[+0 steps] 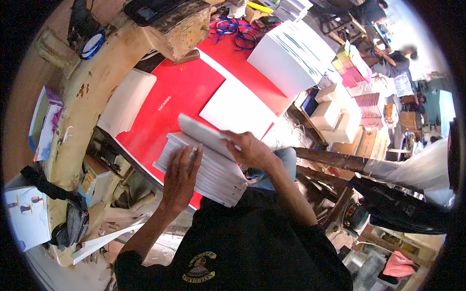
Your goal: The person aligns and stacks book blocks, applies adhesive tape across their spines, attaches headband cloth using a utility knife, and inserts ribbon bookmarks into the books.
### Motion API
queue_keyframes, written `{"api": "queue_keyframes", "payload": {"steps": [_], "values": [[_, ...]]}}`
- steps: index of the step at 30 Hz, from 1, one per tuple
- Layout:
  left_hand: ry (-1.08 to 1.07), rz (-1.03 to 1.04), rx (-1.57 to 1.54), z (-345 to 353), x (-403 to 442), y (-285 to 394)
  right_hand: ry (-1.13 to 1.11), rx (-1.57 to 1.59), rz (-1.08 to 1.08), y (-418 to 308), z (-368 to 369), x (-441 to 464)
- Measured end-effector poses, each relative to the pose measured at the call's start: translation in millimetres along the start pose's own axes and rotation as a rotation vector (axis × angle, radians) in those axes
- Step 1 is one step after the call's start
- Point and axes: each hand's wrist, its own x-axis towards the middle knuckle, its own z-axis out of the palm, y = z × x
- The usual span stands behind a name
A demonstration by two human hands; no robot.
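Note:
My left hand [182,177] lies with fingers stretched out on a fanned stack of white folded paper sections [218,177] near the front of the table. In my right hand [250,150] the end of a white paper section [201,132] is pinched. That section stands partly raised along the far side of the stack. Below both is a red board [170,89] with small white lettering. A flat white sheet [238,109] rests on the red surface just beyond my right hand.
A tall stack of white paper [281,60] stands at the back right, near blue ribbons [235,31]. On the left are a curved wooden beam [92,97] and a pale paper stack [128,99]. Wrapped bundles [335,116] sit to the right; people work farther back.

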Motion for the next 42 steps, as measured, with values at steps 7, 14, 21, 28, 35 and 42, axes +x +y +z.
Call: {"api": "queue_keyframes", "payload": {"steps": [7, 14, 21, 28, 35, 42], "values": [[-0.004, -0.013, 0.096, 4, -4, 5, 0.439, -0.032, -0.165, 47, -21, 7], [-0.021, -0.033, 0.029, -1, -5, 2, 0.743, -0.318, -0.052, -1, -79, -7], [-0.045, -0.007, 0.159, -6, -1, 4, 0.289, 0.14, -0.04, 16, 12, -1], [-0.021, 0.005, 0.128, 6, -2, -1, -0.024, 0.196, -0.123, 27, 0, 9], [0.052, -0.011, 0.043, 8, -7, 0, 0.239, 0.135, 0.149, 60, -70, 25], [-0.002, -0.028, 0.073, 5, -3, 1, -0.052, 0.151, -0.147, 41, 22, -12]]}}
